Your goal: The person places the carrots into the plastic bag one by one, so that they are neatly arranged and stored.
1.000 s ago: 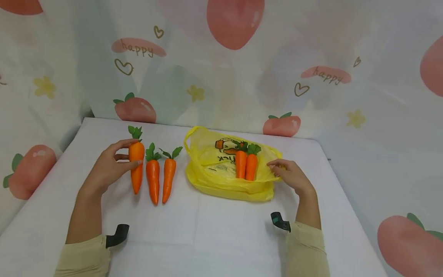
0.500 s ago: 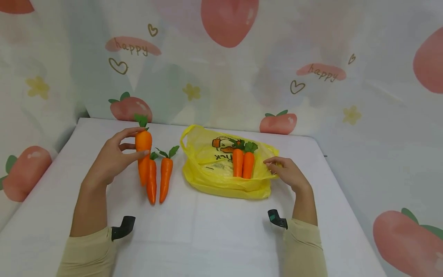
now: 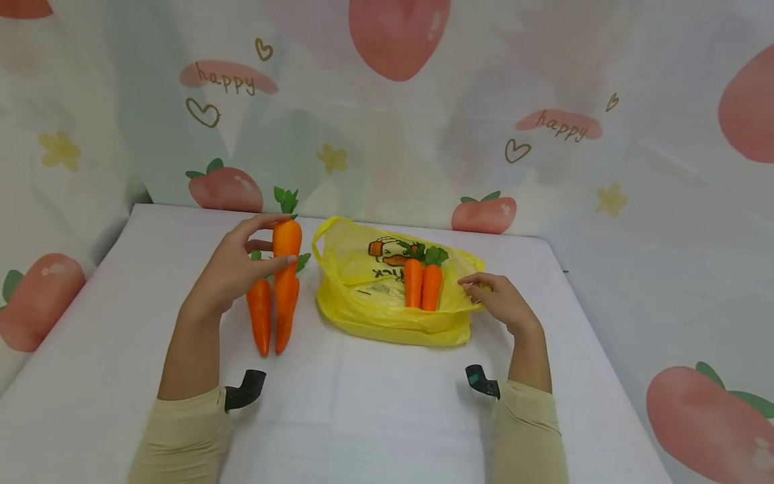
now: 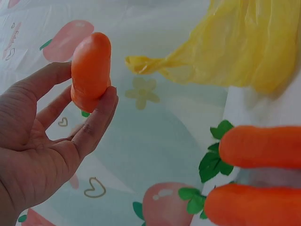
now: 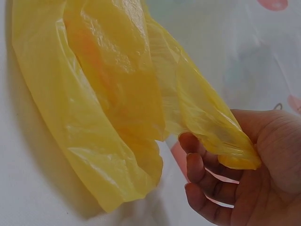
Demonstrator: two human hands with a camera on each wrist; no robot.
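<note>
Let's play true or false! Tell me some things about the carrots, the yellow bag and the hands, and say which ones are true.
1. The left hand holds a carrot up off the table. True.
2. The right hand holds a carrot too. False: it pinches the edge of the yellow bag.
3. Two carrots lie on the yellow bag. True.
4. Five carrots lie on the white table left of the bag. False: only two loose carrots lie there.
5. The bag is blue. False: it is yellow, with a printed picture on it.

Bagged carrots [image 3: 422, 286] partly behind plastic
</note>
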